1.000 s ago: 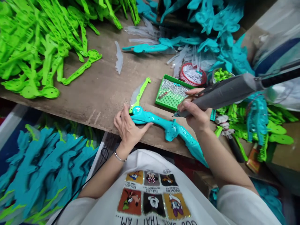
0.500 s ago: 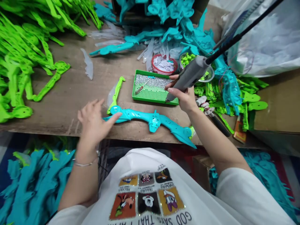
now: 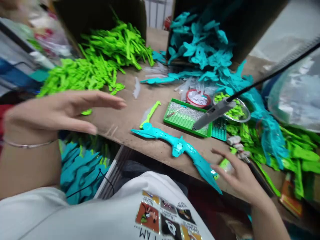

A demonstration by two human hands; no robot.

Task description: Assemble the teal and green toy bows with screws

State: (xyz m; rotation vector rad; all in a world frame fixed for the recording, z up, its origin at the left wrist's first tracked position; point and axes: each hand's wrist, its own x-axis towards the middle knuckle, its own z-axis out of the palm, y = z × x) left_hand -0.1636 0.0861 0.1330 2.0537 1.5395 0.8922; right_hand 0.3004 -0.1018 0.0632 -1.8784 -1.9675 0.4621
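My left hand [image 3: 67, 110] is raised at the left, fingers stretched out and thumb apart, with nothing in it. Low on the right, my right hand [image 3: 236, 176] is open, its fingertips beside the right end of a turquoise plastic bow-shaped piece [image 3: 167, 136]. That piece lies along the table's front edge. A lime green arm [image 3: 151, 113] with a clear plastic part joins its left end. The grey electric screwdriver [image 3: 215, 115] hangs by its black cord over a green tray [image 3: 168, 123] of small screws, away from both hands.
Lime green parts [image 3: 120, 46] and turquoise parts [image 3: 200, 43] are heaped at the back. A red basket [image 3: 191, 101] of white pieces and a bowl [image 3: 246, 115] of green bits stand behind the tray. More turquoise pieces [image 3: 80, 173] lie below the table edge.
My right hand has let go of the screwdriver and moved down to the bow-shaped piece's right end. My left hand has lifted away leftward. The view has turned left.
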